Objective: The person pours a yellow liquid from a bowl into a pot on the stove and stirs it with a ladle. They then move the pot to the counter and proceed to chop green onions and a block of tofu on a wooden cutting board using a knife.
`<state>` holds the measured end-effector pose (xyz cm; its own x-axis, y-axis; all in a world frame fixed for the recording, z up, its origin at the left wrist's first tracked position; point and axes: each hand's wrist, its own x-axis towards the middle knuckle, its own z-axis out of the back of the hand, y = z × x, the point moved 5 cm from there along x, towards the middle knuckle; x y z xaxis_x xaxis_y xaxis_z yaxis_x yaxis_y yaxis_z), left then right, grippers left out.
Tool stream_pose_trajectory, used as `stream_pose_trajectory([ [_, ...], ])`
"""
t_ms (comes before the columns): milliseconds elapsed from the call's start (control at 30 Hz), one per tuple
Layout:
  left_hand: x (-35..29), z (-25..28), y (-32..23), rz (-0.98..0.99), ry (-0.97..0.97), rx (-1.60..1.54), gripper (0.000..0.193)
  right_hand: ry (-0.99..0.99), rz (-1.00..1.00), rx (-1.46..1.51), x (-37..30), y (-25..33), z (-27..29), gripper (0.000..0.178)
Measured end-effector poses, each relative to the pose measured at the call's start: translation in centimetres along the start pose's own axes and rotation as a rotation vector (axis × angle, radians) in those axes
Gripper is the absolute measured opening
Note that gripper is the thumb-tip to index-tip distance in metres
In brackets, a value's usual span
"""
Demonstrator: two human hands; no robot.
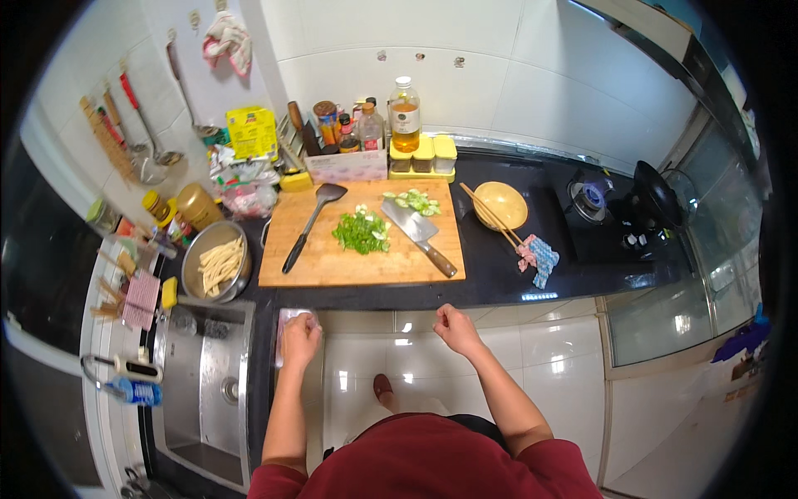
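Fingers of left hand (301,331) clamped on upright pink cloth (285,337), right hand (453,324) fingers curled together, holding nothing.

Below the cutting board (362,241), we cannot tell what the left hand (301,333) grips, its fingers hiding most of a pale object (287,320), whether the curled right hand (453,326) holds anything, or the small, blurred bottle labels behind it.

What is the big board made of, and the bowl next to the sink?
The cutting board looks like wood or bamboo: matte tan with pale lengthwise grain. The bowl looks like metal, probably stainless steel: grey with a shiny rim. The sink has the same dull silver sheen.
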<state>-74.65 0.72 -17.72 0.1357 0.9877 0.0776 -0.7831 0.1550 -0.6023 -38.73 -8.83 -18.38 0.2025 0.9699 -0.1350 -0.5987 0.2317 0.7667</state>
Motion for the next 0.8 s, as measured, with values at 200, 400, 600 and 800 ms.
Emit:
stream_pose_trajectory([
  [200,11.7,-1.0,1.3,-0.052,0.015,0.04,0.031,-0.08,0.006,-0.104,4.9,2.2,0.6,0.029],
  [400,14.2,-5.4,0.7,-0.087,0.135,-0.132,0.028,-0.112,-0.008,-0.148,6.6,1.3,3.6,0.03],
  [600,12.2,-9.1,-9.9,-0.176,0.253,-0.362,0.027,-0.258,0.009,-0.12,6.5,-1.0,11.4,0.026],
  [800,7.5,-15.1,-27.4,-0.209,0.46,-0.716,0.025,-0.563,0.195,-0.102,2.7,-6.7,24.2,0.028],
])
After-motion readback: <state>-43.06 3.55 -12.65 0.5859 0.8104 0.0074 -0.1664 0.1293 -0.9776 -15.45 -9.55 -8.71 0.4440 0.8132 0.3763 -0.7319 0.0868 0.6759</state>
